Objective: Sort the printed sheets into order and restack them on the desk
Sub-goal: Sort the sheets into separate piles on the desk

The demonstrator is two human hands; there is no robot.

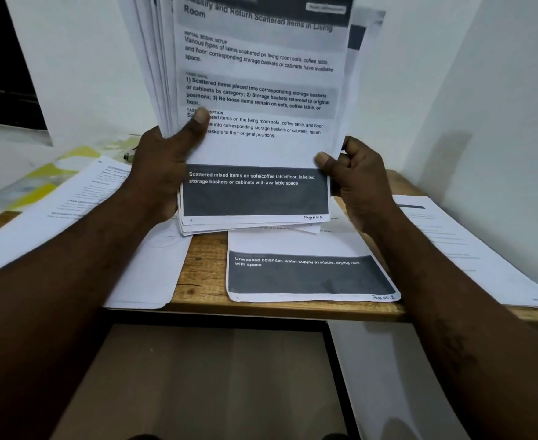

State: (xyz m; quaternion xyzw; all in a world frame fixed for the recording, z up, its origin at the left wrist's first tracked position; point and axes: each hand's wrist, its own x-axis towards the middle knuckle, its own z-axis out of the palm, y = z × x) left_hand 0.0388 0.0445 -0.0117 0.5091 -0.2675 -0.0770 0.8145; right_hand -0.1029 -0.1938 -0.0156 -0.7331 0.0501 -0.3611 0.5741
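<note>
Wooden tabletop (pixel 204 274): brown planks, with a bare strip showing between papers near the front edge.
Held stack (pixel 261 150): a thick bundle of printed sheets, lifted clear above the middle of the tabletop and leaning toward the camera. Its edges are fanned out along the left side.
Top sheet (pixel 255 192): headed "Classify and Return Scattered Items in Living Room". It has a dark band at the foot and "Page No 15" handwritten in the lower right corner.
Left grip (pixel 163 166): closed round the left side of the held stack, the thumb pressed flat on the top sheet's face, the fingers hidden behind.
Right grip (pixel 363 182): pinches the stack's lower right edge, thumb in front and fingers curled behind. How many sheets it has hold of cannot be told.
Page 2 sheet (pixel 309 274): lies flat at the front edge, right of middle, partly under the held stack's lower edge. Its dark band reads "Unwashed colander…".
Left pile (pixel 71 211): printed sheets spread slantwise over the left edge, with more white sheets reaching the front-left corner.
Right pile (pixel 451 242): printed sheets along the right edge, overhanging the front.
Yellow papers (pixel 45 176): at the far-left corner, blurred.
Wall (pixel 483 90): white, behind the far edge.
</note>
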